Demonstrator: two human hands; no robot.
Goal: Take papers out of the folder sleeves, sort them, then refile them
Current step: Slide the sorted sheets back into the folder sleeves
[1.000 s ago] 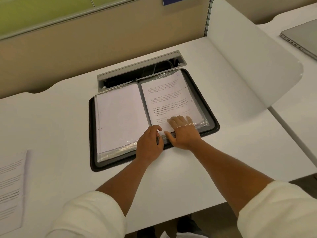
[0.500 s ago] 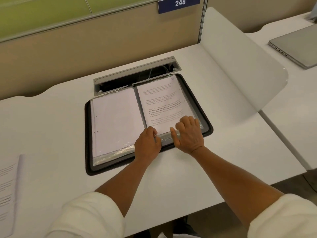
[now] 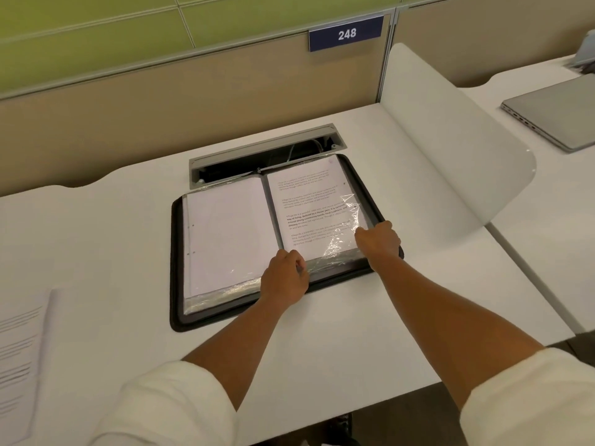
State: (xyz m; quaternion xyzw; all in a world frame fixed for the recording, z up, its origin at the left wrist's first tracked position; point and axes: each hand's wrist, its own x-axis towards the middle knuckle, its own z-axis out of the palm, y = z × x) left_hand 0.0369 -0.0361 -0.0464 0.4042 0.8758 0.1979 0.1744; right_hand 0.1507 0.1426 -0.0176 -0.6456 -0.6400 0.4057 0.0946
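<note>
We pinch sleeve (image 3: 346,233) edge with right hand (image 3: 380,241); left hand (image 3: 285,278) grip unclear; sheet (image 3: 19,349) cut off left.

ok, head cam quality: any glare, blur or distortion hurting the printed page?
Head view: glare streaks on the crinkled plastic sleeve wash out the lower lines of the printed page; the remaining text is too small to read. Wide-angle bowing curves the desk edges. The loose paper at the left edge is smeared. Lighting is even, with soft shadows.
</note>
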